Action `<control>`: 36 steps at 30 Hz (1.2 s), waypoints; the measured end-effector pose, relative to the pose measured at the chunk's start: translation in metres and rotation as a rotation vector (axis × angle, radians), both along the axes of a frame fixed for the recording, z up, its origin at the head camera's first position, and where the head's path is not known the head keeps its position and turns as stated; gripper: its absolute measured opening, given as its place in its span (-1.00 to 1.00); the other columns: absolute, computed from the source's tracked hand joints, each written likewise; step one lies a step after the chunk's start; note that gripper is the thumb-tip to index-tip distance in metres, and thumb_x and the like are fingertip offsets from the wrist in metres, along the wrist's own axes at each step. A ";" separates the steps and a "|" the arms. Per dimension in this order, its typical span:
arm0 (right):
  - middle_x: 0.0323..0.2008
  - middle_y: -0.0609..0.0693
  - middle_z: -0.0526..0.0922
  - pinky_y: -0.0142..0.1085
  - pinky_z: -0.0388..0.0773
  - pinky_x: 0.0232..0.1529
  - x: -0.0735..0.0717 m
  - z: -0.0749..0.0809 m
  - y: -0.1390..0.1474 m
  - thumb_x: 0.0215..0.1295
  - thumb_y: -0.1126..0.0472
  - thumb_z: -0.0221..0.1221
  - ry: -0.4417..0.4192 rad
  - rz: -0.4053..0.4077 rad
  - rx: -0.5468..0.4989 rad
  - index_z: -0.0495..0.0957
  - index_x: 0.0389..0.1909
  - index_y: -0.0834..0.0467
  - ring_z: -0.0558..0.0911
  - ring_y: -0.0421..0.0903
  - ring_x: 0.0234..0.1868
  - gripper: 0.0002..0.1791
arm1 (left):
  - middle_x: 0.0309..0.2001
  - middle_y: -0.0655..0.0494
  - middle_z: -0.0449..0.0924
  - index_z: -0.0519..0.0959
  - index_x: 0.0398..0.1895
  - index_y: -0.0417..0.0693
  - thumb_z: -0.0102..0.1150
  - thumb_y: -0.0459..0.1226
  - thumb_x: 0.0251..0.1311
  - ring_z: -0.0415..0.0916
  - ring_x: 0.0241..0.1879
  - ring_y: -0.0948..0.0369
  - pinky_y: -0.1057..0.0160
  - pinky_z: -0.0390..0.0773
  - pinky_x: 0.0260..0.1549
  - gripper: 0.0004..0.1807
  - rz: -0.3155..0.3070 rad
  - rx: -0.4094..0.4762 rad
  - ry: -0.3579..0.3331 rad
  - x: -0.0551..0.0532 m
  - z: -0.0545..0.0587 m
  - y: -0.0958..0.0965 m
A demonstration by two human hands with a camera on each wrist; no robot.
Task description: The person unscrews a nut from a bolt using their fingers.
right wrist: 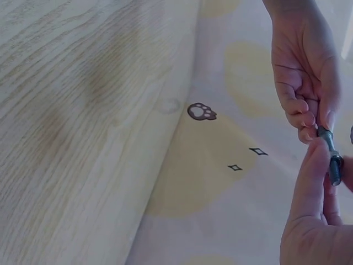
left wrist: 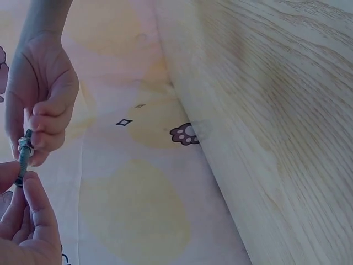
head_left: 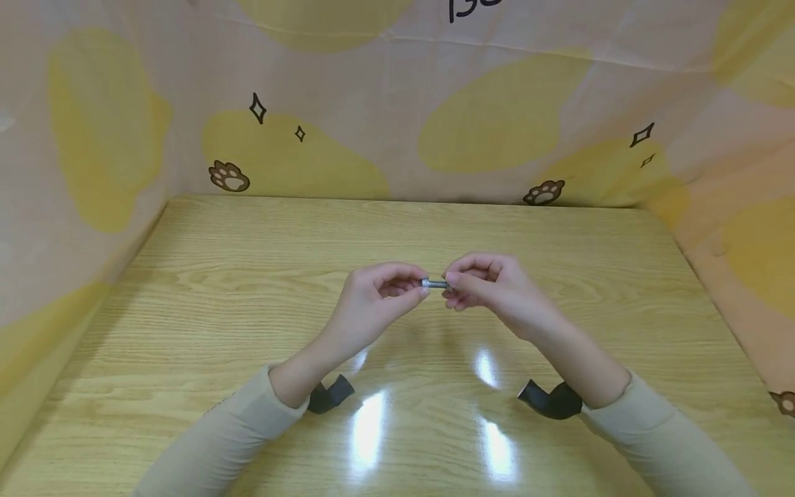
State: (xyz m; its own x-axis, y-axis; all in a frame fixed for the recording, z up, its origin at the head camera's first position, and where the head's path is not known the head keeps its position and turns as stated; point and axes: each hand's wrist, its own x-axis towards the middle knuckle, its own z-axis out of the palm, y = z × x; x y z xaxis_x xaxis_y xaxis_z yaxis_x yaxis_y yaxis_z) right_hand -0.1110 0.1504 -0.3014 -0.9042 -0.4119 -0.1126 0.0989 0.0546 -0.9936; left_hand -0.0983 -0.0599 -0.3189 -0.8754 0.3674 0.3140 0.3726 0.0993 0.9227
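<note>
A metal bolt [head_left: 437, 284] is held level above the table between the two hands. My left hand [head_left: 373, 297] pinches it at the head between thumb and fingertips. On the threaded shank sits a nut [left wrist: 25, 144], near the free end of the bolt. The thumb and fingers of my right hand [head_left: 497, 286] pinch the nut from both sides. In the right wrist view the bolt's tip sticks out past the nut [right wrist: 335, 159], and the left hand [right wrist: 306, 66] shows farther off at the head end. The fingers partly cover the bolt and nut.
Below the hands lies a wood-grain table [head_left: 248, 241] with bright light reflections. A patterned cloth [head_left: 348, 90] with yellow patches and paw prints stands along its back and sides. Black curved pieces [head_left: 553, 402] show beside both wrists.
</note>
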 end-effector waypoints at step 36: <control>-0.47 0.01 0.62 -0.30 0.63 -0.32 0.001 -0.006 -0.002 0.31 0.32 0.08 0.006 0.027 -0.034 0.51 -0.28 0.23 0.63 -0.14 -0.44 -0.93 | -0.31 0.01 0.61 0.60 -0.22 -0.30 0.21 -0.43 0.14 0.53 -0.33 0.22 0.28 0.61 -0.25 -0.85 0.005 -0.017 0.022 0.000 -0.004 -0.001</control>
